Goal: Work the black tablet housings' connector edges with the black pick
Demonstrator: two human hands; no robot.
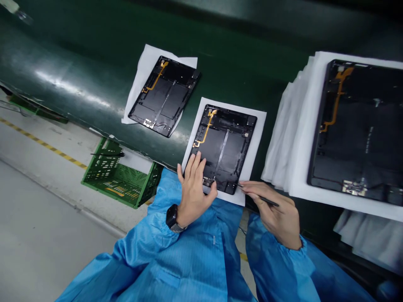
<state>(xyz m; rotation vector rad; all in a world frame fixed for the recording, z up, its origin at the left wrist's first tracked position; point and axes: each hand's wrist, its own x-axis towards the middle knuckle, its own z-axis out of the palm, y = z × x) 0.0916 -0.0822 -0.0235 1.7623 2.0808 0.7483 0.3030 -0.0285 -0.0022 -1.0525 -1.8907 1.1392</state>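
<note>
A black tablet back housing [222, 144] with an amber flex cable along its left side lies on a white sheet [255, 134] in front of me. My left hand [194, 191], with a black watch on the wrist, rests spread on the housing's lower left part. My right hand [273, 212] is shut on a thin black pick [262, 198], whose tip is close to the housing's lower right corner. A second housing [163, 96] lies farther up on its own white sheet [138, 92]. A third housing [355, 126] rests on a white foam stack [299, 126] at right.
The housings lie on a dark green curved belt surface [78, 50]. A green plastic crate [126, 184] sits tilted at its edge, with a black cable on it. Below lies a grey floor [40, 209] with a yellow-and-black line. Blue sleeves fill the bottom of the view.
</note>
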